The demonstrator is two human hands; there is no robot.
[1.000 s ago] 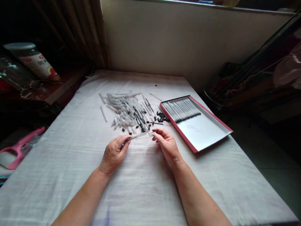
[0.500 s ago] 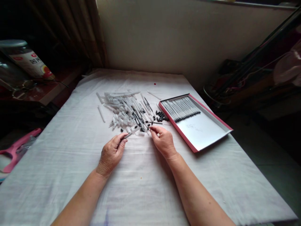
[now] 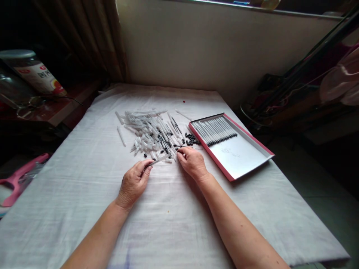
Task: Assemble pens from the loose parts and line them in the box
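My left hand (image 3: 134, 184) is closed, thumb against forefinger, on a translucent pen barrel (image 3: 160, 160) that points up to the right. My right hand (image 3: 192, 162) is pinched at the near right edge of the pile; whatever lies between its fingertips is too small to make out. In front of both hands spreads a pile of clear pen barrels (image 3: 143, 116), dark ink refills (image 3: 165, 140) and short translucent caps (image 3: 144, 142). Small black pen plugs (image 3: 191, 139) are heaped just beyond my right hand.
To the right, a shallow red-edged box lid (image 3: 215, 160) holds a row of pens (image 3: 217, 129) with black ends. The white cloth (image 3: 157, 231) covers the table. At left are a pink-handled object (image 3: 19, 179) and a lidded jar (image 3: 39, 74) on a side shelf.
My right hand has shifted very slightly left at the pile's edge, its fingertips still pinched. My left hand keeps the pen barrel in nearly the same place. The camera view has tilted a little.
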